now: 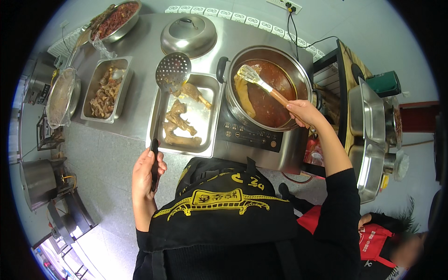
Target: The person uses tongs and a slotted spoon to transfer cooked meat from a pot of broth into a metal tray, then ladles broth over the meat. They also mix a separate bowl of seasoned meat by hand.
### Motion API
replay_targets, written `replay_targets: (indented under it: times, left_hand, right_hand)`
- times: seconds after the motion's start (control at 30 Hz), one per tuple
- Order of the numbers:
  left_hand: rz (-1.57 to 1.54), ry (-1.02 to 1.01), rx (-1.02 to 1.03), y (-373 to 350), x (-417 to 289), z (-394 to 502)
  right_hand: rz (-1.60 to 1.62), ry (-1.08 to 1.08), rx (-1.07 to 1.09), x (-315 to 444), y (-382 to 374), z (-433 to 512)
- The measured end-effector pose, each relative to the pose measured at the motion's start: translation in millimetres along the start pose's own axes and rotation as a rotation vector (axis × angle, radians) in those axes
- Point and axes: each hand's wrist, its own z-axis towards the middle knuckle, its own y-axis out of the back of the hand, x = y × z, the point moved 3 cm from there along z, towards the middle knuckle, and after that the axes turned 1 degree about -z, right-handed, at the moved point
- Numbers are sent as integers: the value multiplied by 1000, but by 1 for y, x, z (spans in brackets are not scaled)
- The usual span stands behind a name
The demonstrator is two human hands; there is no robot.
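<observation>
My left hand grips the black handle of a perforated metal skimmer. The skimmer's round head hangs over the back left of a shallow steel tray, where several browned pieces of bone-in meat lie. In my right hand is the wooden handle of a slotted metal turner. Its head rests over a long, pale-brown piece of meat at the left side of a steel pot. Reddish-brown broth fills much of the pot.
Beneath the pot is an induction cooker. A domed steel lid sits behind the tray. Left are a deep pan of meat chunks and a bowl of dried red chillies. Steel pans and a person in a red apron are at right.
</observation>
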Motion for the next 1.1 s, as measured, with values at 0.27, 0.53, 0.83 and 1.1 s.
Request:
replay_targets:
  times: [0.27, 0.53, 0.83, 1.1]
  left_hand:
    - [-12, -13, 5, 2, -1, 3]
    - [7, 4, 5, 7, -4, 6]
    - [-20, 6, 28, 19, -8, 11]
    - [-42, 9, 20, 39, -14, 15]
  right_hand:
    - [224, 146, -177, -16, 9, -25]
    - [208, 190, -353, -18, 6, -49]
    - [288, 273, -304, 41, -27, -74]
    - [197, 117, -234, 73, -128, -53]
